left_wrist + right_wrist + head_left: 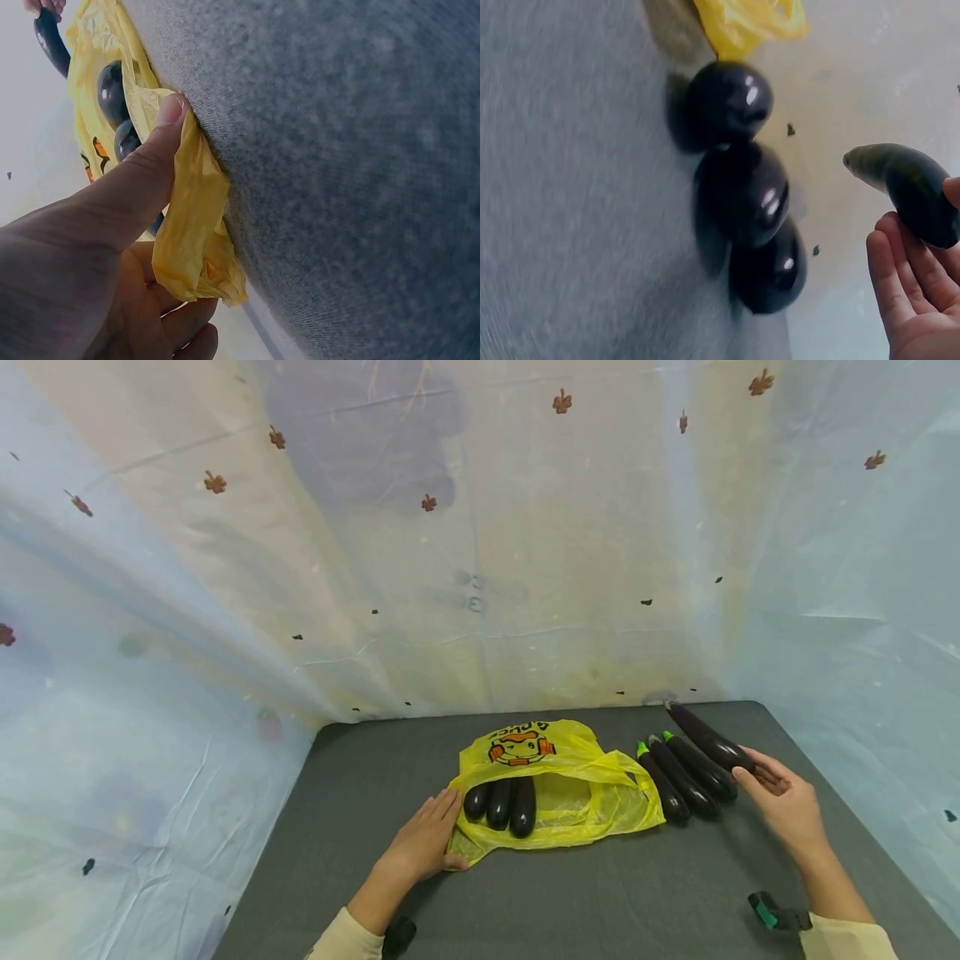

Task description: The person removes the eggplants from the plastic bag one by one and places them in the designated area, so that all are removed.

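Observation:
A yellow plastic bag [585,827] with a printed cartoon lies on its side, its mouth facing the near side. Inside it three eggplants [522,810] lie side by side, their rounded ends showing. My left hand [423,835] holds the bag's left end, thumb on the near edge and fingers on the far side. My right hand [783,797] grips one eggplant [705,735] by its thick end, raised, with the stem end pointing to the far left. Below and left of that hand, three more eggplants [742,191] lie in a row on the table.
The dark grey table [352,777] reaches back to a hanging patterned sheet [525,568], which also encloses both sides. The row of loose eggplants lies close against the bag's right end. A dark wrist strap with a green part [767,912] is on my right wrist.

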Tool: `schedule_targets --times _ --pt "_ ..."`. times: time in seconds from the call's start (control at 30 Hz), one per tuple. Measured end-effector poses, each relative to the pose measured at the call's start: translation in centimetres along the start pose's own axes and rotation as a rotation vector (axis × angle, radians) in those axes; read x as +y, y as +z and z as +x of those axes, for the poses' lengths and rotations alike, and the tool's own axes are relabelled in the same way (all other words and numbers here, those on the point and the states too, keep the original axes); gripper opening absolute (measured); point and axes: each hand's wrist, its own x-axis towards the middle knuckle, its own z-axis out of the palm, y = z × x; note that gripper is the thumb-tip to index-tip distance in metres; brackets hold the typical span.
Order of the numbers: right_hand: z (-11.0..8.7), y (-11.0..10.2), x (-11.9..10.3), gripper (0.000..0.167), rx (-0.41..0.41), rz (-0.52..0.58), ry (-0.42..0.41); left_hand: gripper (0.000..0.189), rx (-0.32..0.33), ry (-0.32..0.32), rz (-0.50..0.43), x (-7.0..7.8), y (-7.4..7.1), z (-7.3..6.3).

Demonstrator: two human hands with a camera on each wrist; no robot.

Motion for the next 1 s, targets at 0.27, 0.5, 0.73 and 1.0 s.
schedule_targets --times 0.27,0.5,0.73,1.0 --pt "0.6 -1.0 2.0 0.05 0.012 -0.082 0.052 0.109 -0.007 0.001 0.003 0.1 -0.1 0.0" --pt "1.1 -1.6 3.7 0.056 -0.004 -0.164 0.099 0.109 -0.006 0.003 0.012 0.1 -0.2 0.0" --pt "1.5 -2.0 4.5 0.062 -0.018 -0.218 0.137 0.108 -0.008 0.002 0.001 0.2 -0.3 0.0" --pt "1.7 -2.1 4.9 0.066 -0.069 -0.29 0.158 0.108 -0.008 0.001 0.006 0.1 -0.2 0.0"
